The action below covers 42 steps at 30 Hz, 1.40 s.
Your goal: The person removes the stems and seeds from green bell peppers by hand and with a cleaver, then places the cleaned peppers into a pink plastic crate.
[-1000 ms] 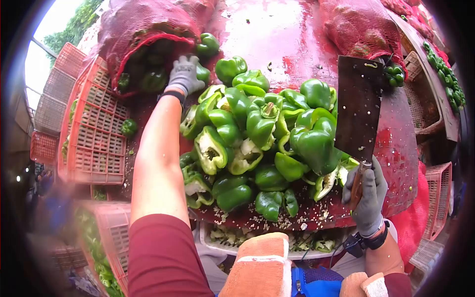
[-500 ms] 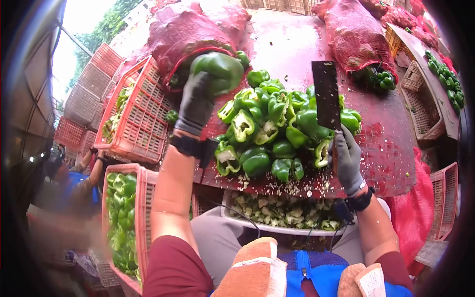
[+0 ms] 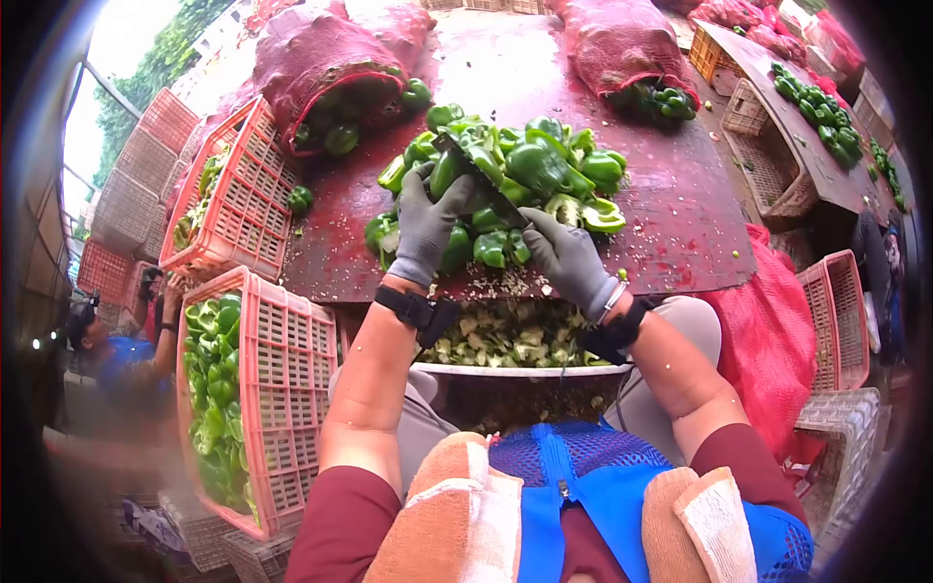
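My left hand [image 3: 426, 225], in a grey glove, grips a green bell pepper [image 3: 444, 175] over the front left of a pepper heap. Part of that pepper is hidden by the fingers and the blade. My right hand [image 3: 573, 257], gloved too, is closed around the handle of a dark, broad-bladed cleaver [image 3: 494, 197]. The blade slants up and left, its far end against the held pepper. Around both hands lie whole and cut green bell peppers [image 3: 539, 167] on the red table [image 3: 671, 233], with pale seeds scattered along its front.
A tub [image 3: 515, 369] of pepper scraps sits below the table edge. At left stand a crate of cut peppers [image 3: 260, 389] and another red crate [image 3: 238, 194]. Red mesh sacks [image 3: 326, 73] of peppers lie at the back. Another person [image 3: 126, 340] is at far left.
My left hand has come from the sack mouth to the heap with a pepper. The cleaver has swung from upright on the right to slanting against that pepper. The view has shifted.
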Motion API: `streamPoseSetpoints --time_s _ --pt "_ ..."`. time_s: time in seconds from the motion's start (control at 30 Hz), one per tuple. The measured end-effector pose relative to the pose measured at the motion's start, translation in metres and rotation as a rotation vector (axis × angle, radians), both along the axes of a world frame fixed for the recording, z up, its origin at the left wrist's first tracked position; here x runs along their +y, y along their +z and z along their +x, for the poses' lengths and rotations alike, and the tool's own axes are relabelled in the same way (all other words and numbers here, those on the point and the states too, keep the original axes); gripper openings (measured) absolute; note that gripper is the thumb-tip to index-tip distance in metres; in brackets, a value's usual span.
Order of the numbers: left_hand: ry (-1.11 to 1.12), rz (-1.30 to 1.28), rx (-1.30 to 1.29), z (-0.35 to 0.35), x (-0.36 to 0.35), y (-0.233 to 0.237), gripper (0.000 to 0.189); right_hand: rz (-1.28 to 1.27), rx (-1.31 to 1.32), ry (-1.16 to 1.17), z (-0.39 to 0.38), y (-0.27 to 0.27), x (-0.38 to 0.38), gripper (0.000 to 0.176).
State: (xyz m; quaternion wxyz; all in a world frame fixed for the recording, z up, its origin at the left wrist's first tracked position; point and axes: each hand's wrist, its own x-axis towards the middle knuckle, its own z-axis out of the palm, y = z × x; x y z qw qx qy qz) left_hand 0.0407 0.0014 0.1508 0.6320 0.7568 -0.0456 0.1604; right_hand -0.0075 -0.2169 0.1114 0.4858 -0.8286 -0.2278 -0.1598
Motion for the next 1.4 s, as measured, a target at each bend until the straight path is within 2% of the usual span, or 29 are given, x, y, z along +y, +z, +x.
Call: streamPoseSetpoints --time_s 0.03,0.1,0.17,0.23,0.27,0.33,0.37,0.43,0.5,0.57,0.6,0.7,0.73,0.8,0.87,0.9,0.97,1.03,1.07,1.1,1.17,1.2,1.23,1.27,1.37,1.4 --pt "0.048 0.077 0.0 -0.004 -0.002 -0.004 0.054 -0.034 0.062 -0.002 -0.004 -0.003 0.0 0.036" --pt "-0.045 -0.143 0.058 -0.018 -0.015 -0.015 0.052 0.154 0.347 0.048 -0.015 -0.004 0.002 0.037" --pt "-0.134 -0.302 0.126 -0.022 -0.023 -0.024 0.05 0.584 0.75 0.207 -0.019 -0.004 -0.012 0.041" --pt "-0.28 -0.579 0.208 -0.019 -0.019 -0.046 0.042 0.701 0.728 0.192 -0.026 -0.011 -0.022 0.041" --pt "-0.296 -0.711 0.254 -0.015 -0.021 -0.064 0.044 0.8 0.706 0.193 -0.022 -0.032 -0.029 0.043" --pt "-0.295 -1.031 0.32 -0.015 -0.029 -0.091 0.05 0.851 0.7 0.128 -0.033 -0.027 -0.053 0.044" --pt "-0.324 -1.05 0.346 -0.017 -0.03 -0.1 0.054 0.906 0.65 0.077 -0.037 -0.024 -0.064 0.043" --pt "-0.297 -1.058 0.347 -0.025 -0.036 -0.105 0.054 0.827 0.507 -0.229 -0.031 -0.042 -0.095 0.042" --pt "-0.28 -0.997 0.338 -0.037 -0.042 -0.099 0.049 0.036 0.469 -0.594 -0.021 -0.061 -0.14 0.047" --pt "-0.26 -0.913 0.326 -0.048 -0.049 -0.088 0.047 -0.313 0.347 -0.707 -0.011 -0.108 -0.171 0.053" --pt "-0.247 -0.861 0.32 -0.054 -0.054 -0.082 0.047 -0.488 0.284 -0.758 -0.015 -0.108 -0.171 0.056" --pt "-0.281 -0.689 0.257 -0.072 -0.062 -0.068 0.05 -0.549 0.464 -0.665 -0.029 -0.095 -0.162 0.064" --pt "-0.279 -0.624 0.226 -0.077 -0.065 -0.066 0.053 -0.556 0.334 -0.563 -0.034 -0.082 -0.154 0.077" --pt "-0.281 -0.513 0.199 -0.082 -0.071 -0.071 0.065 -0.331 0.078 -0.347 -0.036 -0.067 -0.124 0.092" --pt "-0.317 -0.369 0.189 -0.095 -0.08 -0.071 0.068 0.147 0.178 0.096 -0.046 -0.046 -0.092 0.099" --pt "-0.337 -0.297 0.183 -0.103 -0.087 -0.068 0.069 0.246 0.119 0.186 -0.045 -0.055 -0.082 0.097" --pt "-0.513 -0.341 0.276 -0.119 -0.097 -0.063 0.072 0.772 0.336 0.333 -0.059 -0.047 -0.062 0.086" --pt "-0.546 -0.499 0.318 -0.13 -0.101 -0.064 0.072 1.018 0.532 0.176 -0.049 -0.066 -0.06 0.066" --pt "-0.579 -0.586 0.338 -0.134 -0.1 -0.067 0.073 1.25 0.558 0.182 -0.033 -0.094 -0.059 0.044" --pt "-0.614 -0.674 0.353 -0.136 -0.101 -0.071 0.073 1.523 0.781 0.203 -0.032 -0.093 -0.057 0.034" --pt "-0.718 -0.889 0.37 -0.134 -0.1 -0.085 0.071 1.776 0.819 0.24 -0.033 -0.091 -0.058 0.035" --pt "-0.752 -1.024 0.396 -0.135 -0.101 -0.087 0.071 1.76 0.909 0.21 -0.034 -0.093 -0.066 0.041" --pt "-0.785 -1.161 0.417 -0.135 -0.102 -0.087 0.071 1.793 0.908 0.316 -0.033 -0.094 -0.077 0.043" --pt "-0.753 -1.24 0.45 -0.135 -0.103 -0.086 0.071 1.79 0.883 0.232 -0.029 -0.094 -0.084 0.045" --pt "-0.464 -0.904 0.326 -0.11 -0.107 -0.11 0.071 1.714 0.834 0.035 -0.021 -0.09 -0.097 0.047" --pt "-0.357 -0.691 0.26 -0.099 -0.111 -0.116 0.07 1.69 0.794 -0.015 -0.018 -0.092 -0.097 0.047"
